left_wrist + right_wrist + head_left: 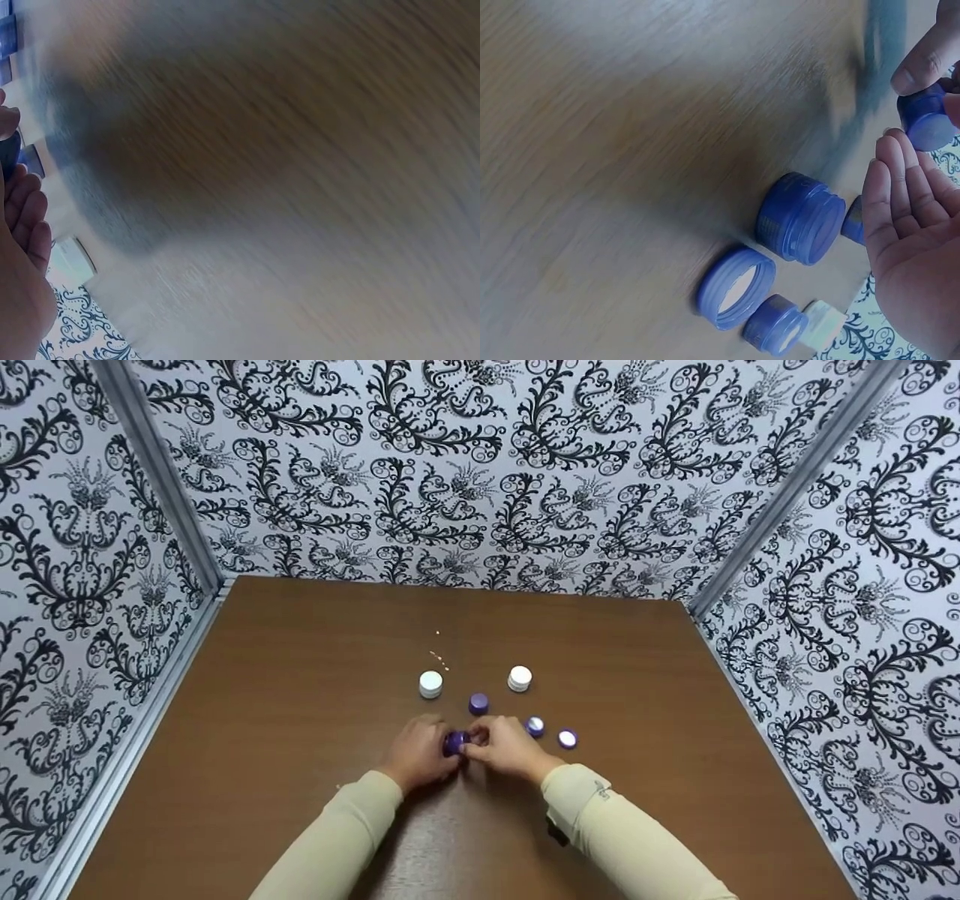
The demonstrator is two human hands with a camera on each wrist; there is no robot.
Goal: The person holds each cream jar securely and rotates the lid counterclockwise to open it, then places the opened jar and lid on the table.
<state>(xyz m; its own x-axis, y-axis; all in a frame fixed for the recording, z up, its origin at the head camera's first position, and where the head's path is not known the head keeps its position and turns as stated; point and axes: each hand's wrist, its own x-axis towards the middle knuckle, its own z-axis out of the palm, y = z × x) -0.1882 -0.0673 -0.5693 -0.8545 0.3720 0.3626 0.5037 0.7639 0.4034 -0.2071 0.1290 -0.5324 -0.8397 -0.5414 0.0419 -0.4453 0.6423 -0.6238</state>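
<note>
A small purple jar [455,742] is between the two hands in the head view, low over the table. The left hand [422,750] holds it from the left, fingers curled round it. From the other side the right hand [508,746] pinches it with thumb and fingertips. In the right wrist view the jar [930,124] looks tilted, its round, paler end facing the camera and a thumb pressed on its side. The left wrist view catches only part of the left hand [26,255] at its edge. Just beyond the hands stands another purple jar [478,703].
Two white stacked containers [430,685] [519,679] stand farther back on the brown table [315,637]. Right of the hands are an uncapped purple jar [534,726] and a purple lid [568,739], white inside up. Small pale crumbs [439,660] lie near the left container. Patterned walls [465,510] enclose the table.
</note>
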